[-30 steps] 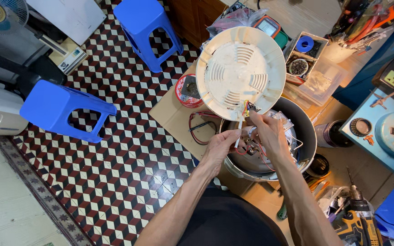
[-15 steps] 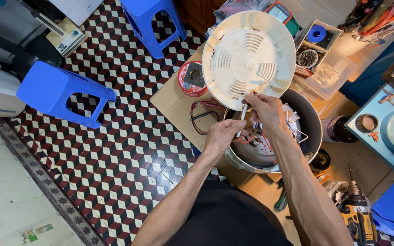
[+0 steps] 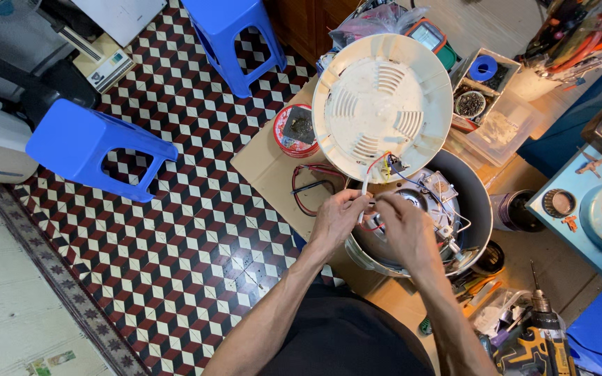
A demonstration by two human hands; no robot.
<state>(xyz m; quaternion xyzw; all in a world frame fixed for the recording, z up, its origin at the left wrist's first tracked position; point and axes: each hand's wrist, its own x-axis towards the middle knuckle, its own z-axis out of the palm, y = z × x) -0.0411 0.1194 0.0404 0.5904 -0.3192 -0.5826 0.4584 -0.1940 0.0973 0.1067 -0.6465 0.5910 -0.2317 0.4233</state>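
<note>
A round metal cooker body lies open on a wooden bench, its inner parts and wiring exposed. Its cream plastic base cover is tipped up behind it, joined by red, white and blue wires. My left hand and my right hand meet over the near rim of the body, both pinching the white and red wires that hang from the cover.
A round red tin and red and black leads lie left of the cooker. Parts trays sit behind it. A cordless drill lies at the lower right. Two blue stools stand on the patterned floor.
Both hands have come lower and closer together at the wires near the body's rim. The view has shifted a little, so the cover sits higher in the picture.
</note>
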